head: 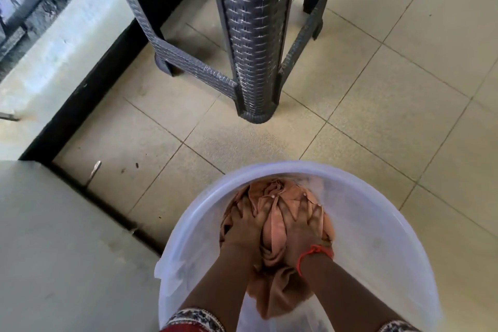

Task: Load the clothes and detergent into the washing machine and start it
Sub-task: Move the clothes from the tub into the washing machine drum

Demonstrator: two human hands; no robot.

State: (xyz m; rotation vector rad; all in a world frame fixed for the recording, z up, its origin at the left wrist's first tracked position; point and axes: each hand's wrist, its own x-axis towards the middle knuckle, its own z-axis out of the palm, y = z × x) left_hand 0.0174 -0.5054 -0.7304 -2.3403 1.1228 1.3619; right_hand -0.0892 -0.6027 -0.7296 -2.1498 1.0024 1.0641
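Looking straight down into a pale translucent tub (377, 237) sitting on beige floor tiles (377, 94). Holding a bunched peach-coloured cloth (272, 234) inside the tub, at its middle, well below the rim. Left hand (246, 226) pressing into the left side of the bundle, fingers curled and gripping folds of the fabric. Right hand (301, 226) gripping the right side likewise, fingers clenched around the cloth, fingertips (304, 195) showing at the far edge of the bundle. Wearing a red thread band (310, 255) on the right wrist; patterned sleeve cuffs (196, 318) showing at the bottom edge. Both forearms crossing the near rim of the tub and covering the near part of the cloth.

Standing beyond the tub, well apart from it: a dark grey woven-pattern plastic stool (250, 43), its nearest leg planted on the tiles directly ahead. Lying just beside the tub on the left: a flat grey-white surface (62, 245), identity not determinable. Running diagonally along the left: a black raised border (89, 94), with a pale ledge (67, 43) past it. Showing small dark specks on the tiles near the border. Not showing any washing machine that can be told for certain.
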